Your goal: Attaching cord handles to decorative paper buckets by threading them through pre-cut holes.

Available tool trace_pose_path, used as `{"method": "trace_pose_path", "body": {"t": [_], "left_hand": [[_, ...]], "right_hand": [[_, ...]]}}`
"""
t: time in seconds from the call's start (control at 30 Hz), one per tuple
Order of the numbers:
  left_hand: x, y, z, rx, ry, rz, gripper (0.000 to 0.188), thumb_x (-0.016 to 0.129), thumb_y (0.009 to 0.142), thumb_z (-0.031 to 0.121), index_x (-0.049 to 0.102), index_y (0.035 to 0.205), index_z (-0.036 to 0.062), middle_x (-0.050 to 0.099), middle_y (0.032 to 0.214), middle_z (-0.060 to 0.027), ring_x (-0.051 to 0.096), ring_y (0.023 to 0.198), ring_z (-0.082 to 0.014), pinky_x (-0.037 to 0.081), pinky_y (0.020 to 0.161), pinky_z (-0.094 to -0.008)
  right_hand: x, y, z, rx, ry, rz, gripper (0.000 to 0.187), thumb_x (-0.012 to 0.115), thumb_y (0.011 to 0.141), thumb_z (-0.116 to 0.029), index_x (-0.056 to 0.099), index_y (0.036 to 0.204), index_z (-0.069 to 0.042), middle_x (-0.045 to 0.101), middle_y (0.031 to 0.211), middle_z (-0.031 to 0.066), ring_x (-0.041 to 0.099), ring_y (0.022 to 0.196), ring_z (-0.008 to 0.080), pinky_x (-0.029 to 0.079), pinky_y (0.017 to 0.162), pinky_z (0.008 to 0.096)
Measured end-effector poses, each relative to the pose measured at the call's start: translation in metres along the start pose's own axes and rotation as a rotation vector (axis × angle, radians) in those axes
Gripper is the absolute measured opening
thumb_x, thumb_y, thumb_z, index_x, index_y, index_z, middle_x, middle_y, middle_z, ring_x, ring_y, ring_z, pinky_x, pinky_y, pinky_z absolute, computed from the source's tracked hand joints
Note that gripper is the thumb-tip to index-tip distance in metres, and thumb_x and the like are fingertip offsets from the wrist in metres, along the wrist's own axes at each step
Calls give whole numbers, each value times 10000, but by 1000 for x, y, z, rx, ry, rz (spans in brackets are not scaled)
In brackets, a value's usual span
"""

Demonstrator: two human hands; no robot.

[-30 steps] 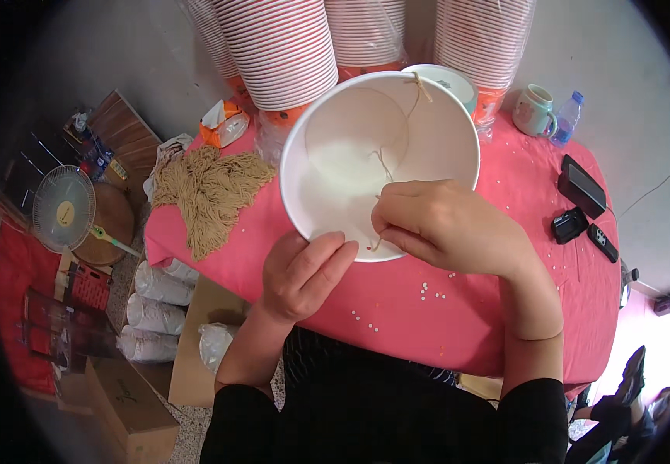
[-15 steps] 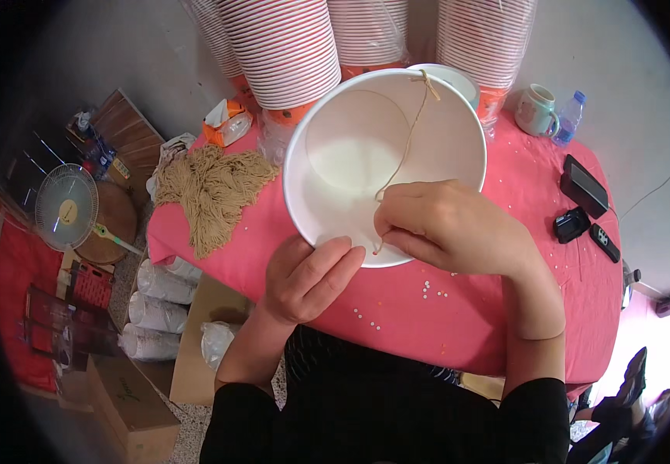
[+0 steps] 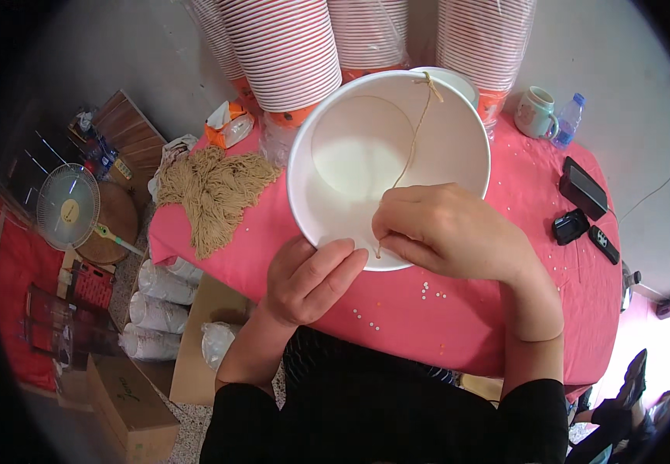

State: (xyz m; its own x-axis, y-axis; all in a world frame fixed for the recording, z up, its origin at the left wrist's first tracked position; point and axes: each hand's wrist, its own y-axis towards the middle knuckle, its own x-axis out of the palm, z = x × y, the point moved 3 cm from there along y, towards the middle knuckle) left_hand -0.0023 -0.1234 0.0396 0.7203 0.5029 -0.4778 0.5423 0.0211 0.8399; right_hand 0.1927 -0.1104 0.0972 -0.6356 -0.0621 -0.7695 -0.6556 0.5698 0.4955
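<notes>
A large white paper bucket [image 3: 350,209] is tilted so its open mouth faces me. My left hand [image 3: 308,280] grips its near-left rim, fingertips inside the wall and the thumb hidden behind. Tan twine [image 3: 414,143] is knotted through the far rim and runs down across the mouth. In a pinch just inside the near rim, my right hand [image 3: 435,232] holds the twine. A short piece of twine shows at a small hole by the near rim, below the right fingertips.
Tall stacks of paper buckets [image 3: 281,54] stand behind. A bundle of tan twine [image 3: 211,193] lies left on the red-covered table [image 3: 335,309]. Right are a mug [image 3: 536,113], a plastic bottle [image 3: 569,121] and black devices [image 3: 582,189]. White paper bits lie scattered near the front.
The bucket has shifted slightly right and toward me. My right fingers keep their pinch on the twine, and the loop end that showed beside them is now hidden.
</notes>
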Motion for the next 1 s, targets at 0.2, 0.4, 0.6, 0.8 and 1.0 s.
{"method": "trace_pose_path", "body": {"t": [0.2,0.4,0.6,0.8,1.0], "left_hand": [[0,1,1,-11,-33,-3,284,665,743,38,685,1025,8,602,1063,-89,585,740,-197,509,601,-312],[1,4,2,-17,-37,16,292,678,731,19,683,1023,11,604,1063,-87,587,740,-205,514,608,-320],[6,4,-4,-128,-124,-23,280,719,719,-3,680,996,19,614,1074,-92,599,778,-218,515,641,-318],[26,-3,-14,-417,-338,-80,298,716,759,-41,636,1043,4,587,1177,-142,627,856,-277,533,731,-348],[31,-34,-10,-657,-317,144,283,675,790,-35,591,1056,13,555,1191,-198,616,956,-257,526,742,-319]], "right_hand": [[0,-1,-2,14,-11,-28,93,584,855,-103,575,817,-19,606,800,123,623,773,337,489,654,439],[-1,-3,-2,8,-4,-59,90,581,858,-105,573,824,-21,601,797,126,621,781,337,488,663,440],[8,-1,5,52,43,-189,92,579,866,-111,594,852,-21,622,832,140,625,821,343,487,690,457],[19,-1,31,122,112,-219,55,607,848,-72,599,883,-31,627,788,125,612,710,315,470,644,394],[21,4,39,152,211,-231,50,592,849,-61,594,870,-16,610,731,119,587,635,255,456,615,360]]}}
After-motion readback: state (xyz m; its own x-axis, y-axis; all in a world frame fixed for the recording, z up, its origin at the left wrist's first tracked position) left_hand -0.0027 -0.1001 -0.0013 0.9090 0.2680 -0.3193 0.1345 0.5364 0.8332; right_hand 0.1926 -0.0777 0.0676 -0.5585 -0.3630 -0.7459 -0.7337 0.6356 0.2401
